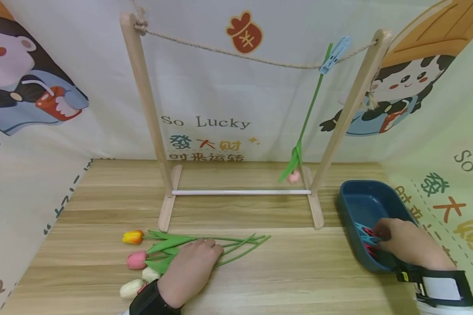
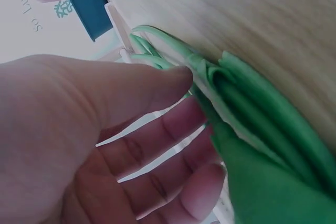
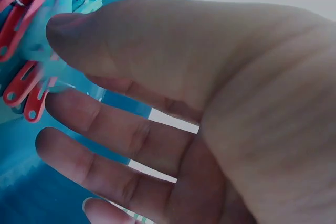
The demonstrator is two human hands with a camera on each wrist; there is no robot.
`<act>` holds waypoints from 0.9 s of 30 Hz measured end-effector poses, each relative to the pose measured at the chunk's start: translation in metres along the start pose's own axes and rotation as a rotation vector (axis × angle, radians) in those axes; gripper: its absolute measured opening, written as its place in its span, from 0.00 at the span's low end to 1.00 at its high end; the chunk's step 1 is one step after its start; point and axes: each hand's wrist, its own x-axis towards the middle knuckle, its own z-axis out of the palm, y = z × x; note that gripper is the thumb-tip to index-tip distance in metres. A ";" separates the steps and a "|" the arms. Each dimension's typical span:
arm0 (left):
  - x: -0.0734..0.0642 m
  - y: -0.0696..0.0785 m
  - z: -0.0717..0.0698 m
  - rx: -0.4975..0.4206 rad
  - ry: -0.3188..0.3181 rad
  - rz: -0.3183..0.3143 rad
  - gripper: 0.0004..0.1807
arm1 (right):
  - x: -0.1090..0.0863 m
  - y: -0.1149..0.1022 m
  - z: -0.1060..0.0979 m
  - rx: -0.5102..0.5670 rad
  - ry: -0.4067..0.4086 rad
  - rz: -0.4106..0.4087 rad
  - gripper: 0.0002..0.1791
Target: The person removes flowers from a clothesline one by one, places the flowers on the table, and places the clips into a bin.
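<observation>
My left hand [image 1: 193, 269] lies over a bunch of artificial tulips on the table. In the left wrist view, its thumb and fingertips pinch a green tulip stem [image 2: 202, 85] beside a broad leaf [image 2: 283, 182]. The flower heads point left: an orange-yellow tulip [image 1: 132, 237], a pink tulip [image 1: 137, 260] and white tulips [image 1: 132, 289]. My right hand [image 1: 414, 245] reaches into a dark blue bin [image 1: 368, 192] and pinches a light blue clothespin [image 3: 44, 38], blurred at the thumb tip. Red clothespins [image 3: 23, 85] lie around it. The index fingertip is mostly hidden.
A wooden frame [image 1: 142, 96] with a white crossbar [image 1: 240, 192] stands at the back. Across its top sags a rope [image 1: 220, 53]. A light blue clothespin [image 1: 335, 55] on the rope holds a tulip [image 1: 310, 109] hanging head down. Printed cloth [image 1: 205, 87] forms the walls.
</observation>
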 end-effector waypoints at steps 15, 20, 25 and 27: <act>0.027 -0.005 -0.048 -0.109 0.089 0.004 0.16 | -0.020 -0.045 -0.059 -0.105 0.212 -0.055 0.23; 0.045 -0.008 -0.071 -0.147 0.204 0.047 0.20 | -0.026 -0.076 -0.092 -0.179 0.373 -0.127 0.23; 0.065 -0.005 -0.090 -0.205 0.350 0.106 0.26 | -0.030 -0.108 -0.124 -0.189 0.530 -0.186 0.23; 0.073 -0.003 -0.096 -0.255 0.395 0.126 0.29 | -0.032 -0.122 -0.139 -0.189 0.575 -0.192 0.24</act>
